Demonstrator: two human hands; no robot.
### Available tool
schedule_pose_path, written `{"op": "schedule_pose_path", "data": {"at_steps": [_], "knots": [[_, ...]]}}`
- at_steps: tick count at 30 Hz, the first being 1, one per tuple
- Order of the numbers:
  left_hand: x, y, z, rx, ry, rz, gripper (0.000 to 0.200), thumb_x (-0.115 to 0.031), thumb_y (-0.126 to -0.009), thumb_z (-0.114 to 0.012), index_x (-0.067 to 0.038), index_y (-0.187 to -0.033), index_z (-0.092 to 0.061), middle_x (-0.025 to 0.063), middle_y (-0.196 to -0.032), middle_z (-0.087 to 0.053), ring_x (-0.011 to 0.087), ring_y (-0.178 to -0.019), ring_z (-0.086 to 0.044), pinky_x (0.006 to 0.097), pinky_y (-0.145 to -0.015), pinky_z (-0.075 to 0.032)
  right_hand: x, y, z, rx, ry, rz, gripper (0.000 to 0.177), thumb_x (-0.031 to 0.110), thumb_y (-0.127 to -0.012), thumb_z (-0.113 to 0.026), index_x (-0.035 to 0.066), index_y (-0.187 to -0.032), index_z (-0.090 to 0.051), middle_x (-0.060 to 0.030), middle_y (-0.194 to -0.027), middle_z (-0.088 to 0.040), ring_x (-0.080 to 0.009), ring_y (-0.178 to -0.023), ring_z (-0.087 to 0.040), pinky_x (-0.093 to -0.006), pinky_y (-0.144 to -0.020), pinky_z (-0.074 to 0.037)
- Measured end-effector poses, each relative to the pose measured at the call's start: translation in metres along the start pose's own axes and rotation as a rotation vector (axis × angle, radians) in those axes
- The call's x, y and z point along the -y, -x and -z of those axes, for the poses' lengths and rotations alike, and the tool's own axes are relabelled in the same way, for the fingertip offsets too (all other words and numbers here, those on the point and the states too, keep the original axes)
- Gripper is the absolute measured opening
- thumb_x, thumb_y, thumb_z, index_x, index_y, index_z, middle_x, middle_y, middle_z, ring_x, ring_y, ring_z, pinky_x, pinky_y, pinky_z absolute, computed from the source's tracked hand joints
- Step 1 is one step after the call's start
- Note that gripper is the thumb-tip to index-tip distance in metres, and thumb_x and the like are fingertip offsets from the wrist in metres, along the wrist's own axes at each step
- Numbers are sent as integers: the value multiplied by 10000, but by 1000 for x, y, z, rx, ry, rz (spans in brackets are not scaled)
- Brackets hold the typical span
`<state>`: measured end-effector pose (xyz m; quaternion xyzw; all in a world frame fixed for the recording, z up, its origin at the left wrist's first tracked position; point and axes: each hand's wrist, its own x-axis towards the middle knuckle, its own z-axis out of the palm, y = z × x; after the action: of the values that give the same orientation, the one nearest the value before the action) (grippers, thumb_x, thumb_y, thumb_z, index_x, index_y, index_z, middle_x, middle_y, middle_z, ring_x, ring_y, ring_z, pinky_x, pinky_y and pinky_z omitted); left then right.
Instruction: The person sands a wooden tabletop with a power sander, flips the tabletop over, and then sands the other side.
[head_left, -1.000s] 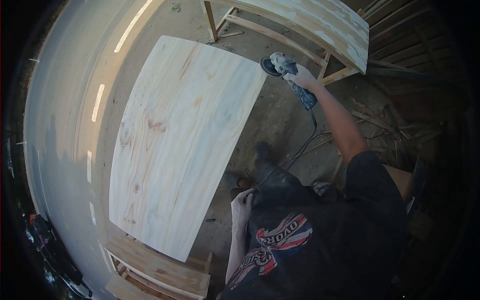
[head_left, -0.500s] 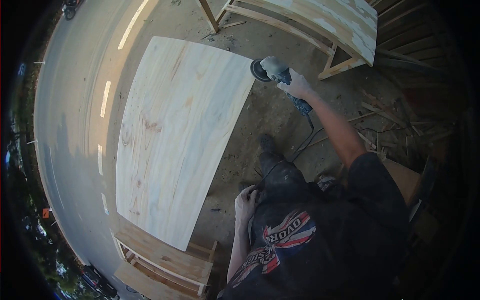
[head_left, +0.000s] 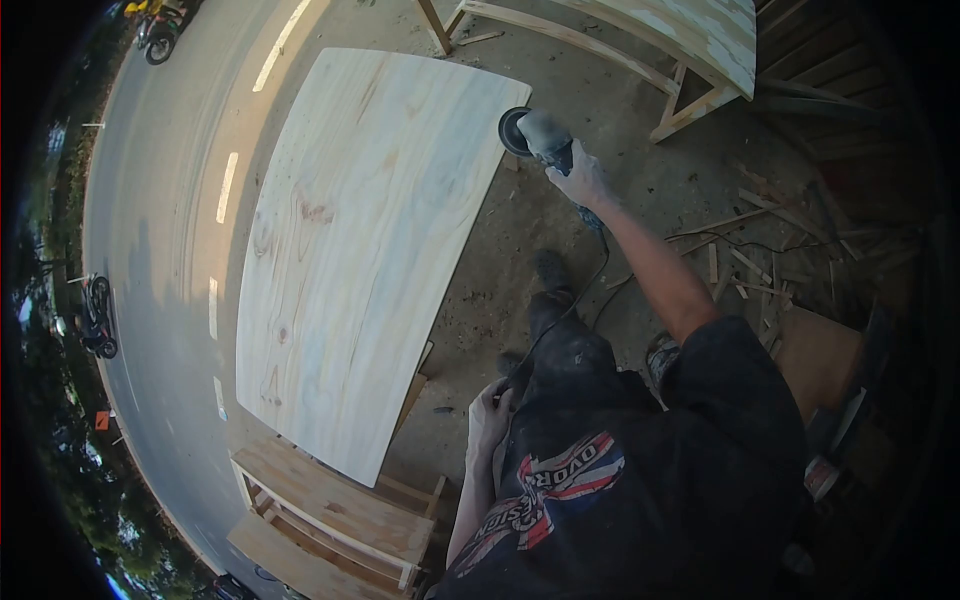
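My right hand [head_left: 582, 180] is wrapped round the body of a dusty angle grinder [head_left: 545, 138]. Its round dark disc [head_left: 514, 131] sits at the right edge of a large pale wooden panel [head_left: 370, 240], just below the panel's far corner; firm contact is hard to make out. The panel has knots and streaked grain. Close to my thigh, my left hand [head_left: 488, 415] is closed on the grinder's black power cord [head_left: 565, 318], which runs down from the tool. Part of the left fingers is hidden.
A wooden bench [head_left: 340, 505] stands at the panel's near end. Another wooden table [head_left: 690, 40] is at the upper right. Scrap wood strips [head_left: 765, 275] litter the ground at right. Along the left runs a road [head_left: 165, 240] with motorcycles [head_left: 98, 318].
The disc has shifted along the panel's edge, away from the far corner and toward me. My left hand stays by my thigh with the cord. Motorcycles on the road have moved.
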<state>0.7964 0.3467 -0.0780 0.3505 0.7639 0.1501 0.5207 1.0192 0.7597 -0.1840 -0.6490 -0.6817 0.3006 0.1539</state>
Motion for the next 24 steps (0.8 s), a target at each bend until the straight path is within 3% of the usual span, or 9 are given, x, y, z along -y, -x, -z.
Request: {"op": "schedule_pose_path", "data": {"at_steps": [4,12,17,19,24], "knots": [[9,20,6,19,62,73,363,-211,-1007,-672,12,-1291,-707,220,-1108,-770,289,-944,-778,384,-833,-586,9,33,-20,-13,12,72,851,454,-868,-768,-30,-1487,-442,-306,-1220,-701,-479,-1146,-682,-549,-973,-545],[75,56,-4,-29,71,-2,374,-191,-1010,-671,35,-1308,-686,221,-1103,-769,252,-907,-781,360,-811,-591,53,114,-46,88,43,190,638,376,-870,-784,-11,-1298,-512,-288,-1148,-711,-478,-1098,-687,-561,-906,-558],[126,88,-8,-41,137,54,381,-200,-1011,-672,38,-1310,-684,223,-1090,-768,255,-880,-783,363,-821,-594,71,176,-75,117,94,256,639,365,-873,-779,-2,-1316,-500,-269,-1151,-708,-472,-1087,-691,-558,-902,-561],[147,96,-11,-103,60,-55,389,-213,-1012,-674,34,-1312,-684,221,-1070,-767,253,-855,-783,362,-811,-593,82,195,-83,95,94,301,627,359,-875,-777,4,-1311,-499,-261,-1151,-706,-470,-1081,-693,-557,-900,-562],[176,124,-10,-85,122,-9,397,-233,-1017,-667,25,-1319,-687,201,-1052,-779,236,-852,-785,355,-810,-583,102,253,-101,192,114,343,606,349,-885,-767,42,-1335,-501,-247,-1159,-697,-454,-1057,-704,-541,-888,-572]]}}
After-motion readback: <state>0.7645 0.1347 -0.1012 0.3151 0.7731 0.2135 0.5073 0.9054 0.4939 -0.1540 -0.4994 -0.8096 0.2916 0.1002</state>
